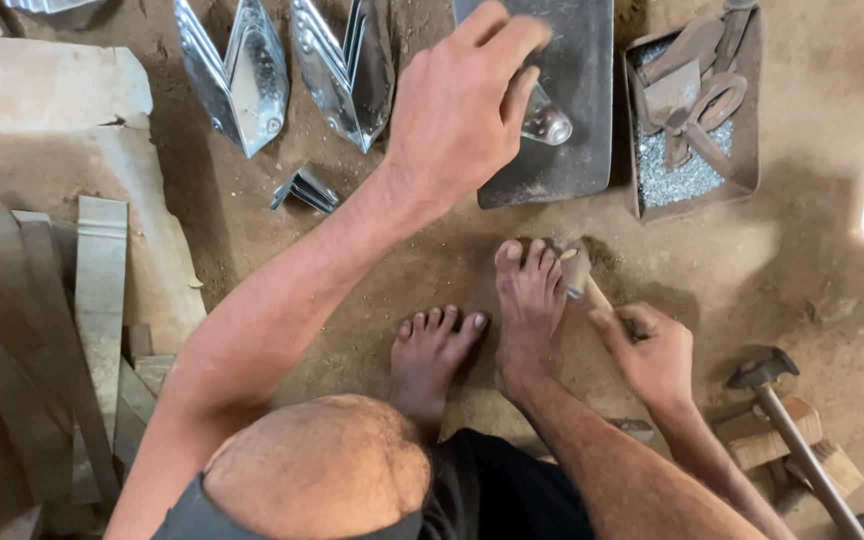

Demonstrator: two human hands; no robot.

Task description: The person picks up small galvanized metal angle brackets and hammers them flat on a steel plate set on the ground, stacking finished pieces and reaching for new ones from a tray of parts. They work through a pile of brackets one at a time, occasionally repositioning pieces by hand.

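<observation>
While left hand half-hides metal piece | right hand covers mallet handle

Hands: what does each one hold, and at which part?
Left hand pinches a shiny metal piece by its upper end. Right hand grips a mallet by its handle.

The left hand covers most of the small shiny metal piece on the dark plate. The hammer handle runs off the bottom edge. The right hand hides what may be a mallet's handle.
</observation>
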